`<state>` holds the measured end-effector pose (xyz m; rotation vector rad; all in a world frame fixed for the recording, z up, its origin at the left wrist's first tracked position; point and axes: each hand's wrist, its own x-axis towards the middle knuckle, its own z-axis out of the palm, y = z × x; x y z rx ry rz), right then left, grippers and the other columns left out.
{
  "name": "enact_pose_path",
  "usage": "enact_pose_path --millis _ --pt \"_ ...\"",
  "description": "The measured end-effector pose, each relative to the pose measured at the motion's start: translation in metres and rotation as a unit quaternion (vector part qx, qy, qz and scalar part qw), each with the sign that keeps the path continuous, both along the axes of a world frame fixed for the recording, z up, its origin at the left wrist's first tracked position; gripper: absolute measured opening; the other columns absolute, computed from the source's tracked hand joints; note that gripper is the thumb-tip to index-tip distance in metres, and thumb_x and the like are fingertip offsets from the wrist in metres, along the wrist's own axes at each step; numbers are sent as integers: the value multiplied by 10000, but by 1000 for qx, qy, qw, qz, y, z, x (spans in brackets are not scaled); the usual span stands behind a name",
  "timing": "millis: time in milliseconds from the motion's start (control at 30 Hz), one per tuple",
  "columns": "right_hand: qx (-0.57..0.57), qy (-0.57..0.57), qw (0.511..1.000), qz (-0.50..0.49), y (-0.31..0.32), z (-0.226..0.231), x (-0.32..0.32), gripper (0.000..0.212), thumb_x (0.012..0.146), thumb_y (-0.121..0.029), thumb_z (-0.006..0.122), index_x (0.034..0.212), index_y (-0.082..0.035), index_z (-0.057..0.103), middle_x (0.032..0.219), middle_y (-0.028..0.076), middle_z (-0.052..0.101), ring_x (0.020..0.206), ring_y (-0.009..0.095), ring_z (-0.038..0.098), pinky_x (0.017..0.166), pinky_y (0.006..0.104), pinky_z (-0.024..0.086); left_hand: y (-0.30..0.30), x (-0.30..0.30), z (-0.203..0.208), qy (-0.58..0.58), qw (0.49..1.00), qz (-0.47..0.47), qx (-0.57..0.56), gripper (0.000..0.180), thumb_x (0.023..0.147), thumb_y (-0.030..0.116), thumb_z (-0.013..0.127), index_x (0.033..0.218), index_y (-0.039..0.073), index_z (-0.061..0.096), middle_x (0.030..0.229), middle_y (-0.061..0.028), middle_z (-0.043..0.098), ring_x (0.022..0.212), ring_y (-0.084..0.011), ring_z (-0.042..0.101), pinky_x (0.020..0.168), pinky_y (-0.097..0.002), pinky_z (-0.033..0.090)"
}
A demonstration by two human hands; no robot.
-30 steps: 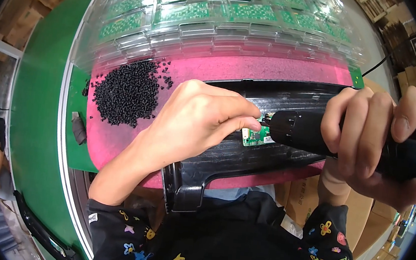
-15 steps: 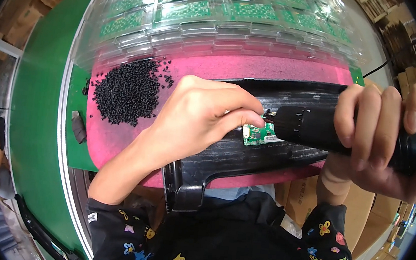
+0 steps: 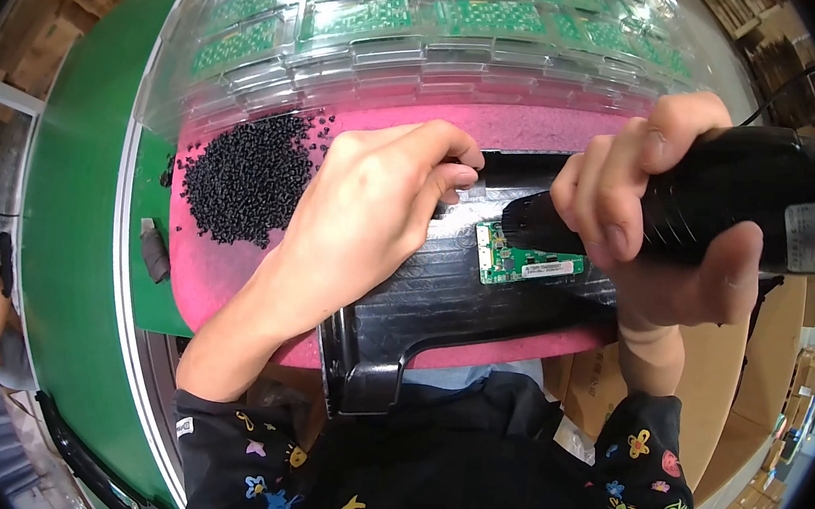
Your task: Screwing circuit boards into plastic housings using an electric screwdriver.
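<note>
Green and flat, a small printed circuit board [image 3: 507, 262] lies on a long, curved black plastic housing [image 3: 443, 292] atop a pink mat [image 3: 538, 125]. A black cylindrical power tool [image 3: 753, 185] slants in from the right, its nose covering the board's far side; a slip or sideways lean there could scratch components. The right hand [image 3: 664, 291] has its grip wrapped around the tool. The left hand [image 3: 370, 187], near the housing's far edge, keeps a narrow thumb-and-finger grip; whether it holds anything, I cannot tell.
</note>
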<state>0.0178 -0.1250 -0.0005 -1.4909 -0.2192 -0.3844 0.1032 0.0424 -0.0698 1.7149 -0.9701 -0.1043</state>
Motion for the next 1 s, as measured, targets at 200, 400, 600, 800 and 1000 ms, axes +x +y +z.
enact_pose_path --millis 200,400,600,800,1000 --pt "-52 21 998 -18 1 -3 7 566 895 -587 553 1025 -47 443 581 -21 471 460 82 434 478 244 361 1 -3 -1 14 998 -50 24 97 889 -41 602 982 -22 620 746 -115 659 622 -196 662 587 -298 523" --pt "-62 56 996 29 5 -1 15 504 887 -516 583 1006 -46 446 604 7 466 474 91 407 476 247 344 3 -7 -1 40 992 -79 88 101 889 -18 598 988 -34 611 754 -158 655 605 -235 651 588 -335 517" --pt "-92 54 993 59 6 -7 21 512 884 -517 586 1013 -41 448 589 1 449 472 94 410 467 230 331 3 -5 0 55 987 -93 121 89 849 -9 585 913 -71 581 776 -240 636 791 -409 647 691 -453 516" --pt "-89 40 995 15 12 2 11 575 869 -573 596 1054 -47 455 592 -20 454 475 99 414 491 265 354 5 -2 -6 35 984 -117 129 151 867 50 640 982 -43 609 814 -210 661 737 -347 666 657 -396 515" --pt "60 -103 984 131 -8 18 -1 567 854 -578 614 1099 -86 476 672 -42 504 520 66 454 574 238 374 0 -5 1 -14 988 -149 31 157 860 43 664 984 -40 615 812 -169 667 738 -323 668 654 -371 527"
